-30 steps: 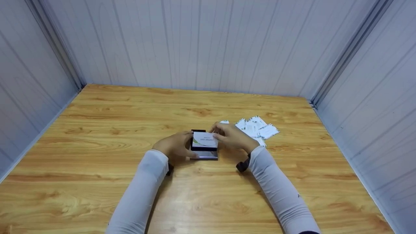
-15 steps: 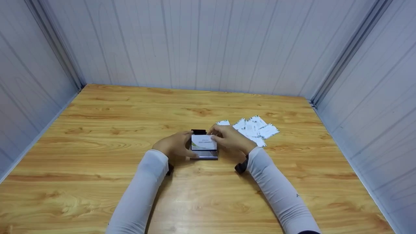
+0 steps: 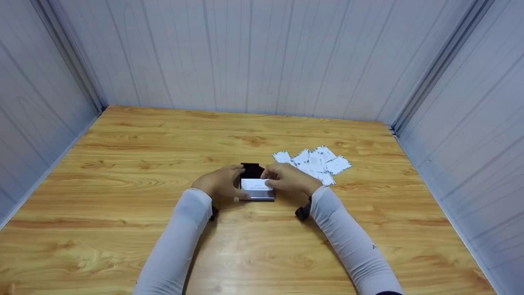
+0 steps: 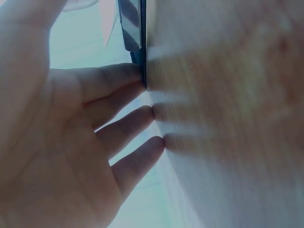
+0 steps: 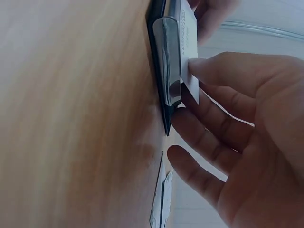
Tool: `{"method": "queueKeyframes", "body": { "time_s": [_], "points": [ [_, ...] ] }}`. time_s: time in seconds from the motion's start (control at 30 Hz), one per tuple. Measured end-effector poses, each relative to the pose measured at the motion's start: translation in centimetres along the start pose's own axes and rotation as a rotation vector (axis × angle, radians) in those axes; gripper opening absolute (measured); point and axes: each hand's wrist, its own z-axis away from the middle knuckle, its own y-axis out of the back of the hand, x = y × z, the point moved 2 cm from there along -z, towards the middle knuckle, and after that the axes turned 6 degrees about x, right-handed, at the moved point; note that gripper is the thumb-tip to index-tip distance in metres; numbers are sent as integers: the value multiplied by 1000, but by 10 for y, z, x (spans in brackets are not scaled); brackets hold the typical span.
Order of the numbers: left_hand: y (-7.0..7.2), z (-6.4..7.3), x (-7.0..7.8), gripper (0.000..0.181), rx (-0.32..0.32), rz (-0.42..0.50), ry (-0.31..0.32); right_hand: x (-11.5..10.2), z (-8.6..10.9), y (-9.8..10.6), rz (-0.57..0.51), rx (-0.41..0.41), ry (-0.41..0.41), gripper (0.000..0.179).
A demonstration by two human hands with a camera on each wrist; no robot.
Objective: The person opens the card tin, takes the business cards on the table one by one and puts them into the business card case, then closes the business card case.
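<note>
- Pinching the card (image 3: 254, 185) at its right end, the right hand's (image 3: 290, 179) thumb and fingers hold it slanted over the case (image 3: 262, 196).
- Case lies on the table (image 3: 123, 237) between both hands, its left side gripped by the left hand (image 3: 219, 182).
- White sheets (image 3: 321, 160) lie overlapping beyond the right hand, which partly blocks them.
- Wall (image 3: 245, 57) behind.

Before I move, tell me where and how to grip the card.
Probably best pinch the card at its far right corner, top and underside, coming from the right, where the right hand has it. That corner juts up clear of the case, leaving room beneath; the card looks thin and flat.
</note>
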Motion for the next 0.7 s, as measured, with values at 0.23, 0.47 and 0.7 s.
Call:
{"method": "queueKeyframes", "body": {
  "time_s": [0.23,0.47,0.7],
  "points": [
    [0,1,1,103,-5,-15,7,-3,2,-1,36,1,45,17],
    [0,1,1,103,3,2,20,-5,1,-3,88,-16,72,18],
    [0,2,0,104,11,3,14,-5,1,-4,48,-39,57,20]
  ]
}}
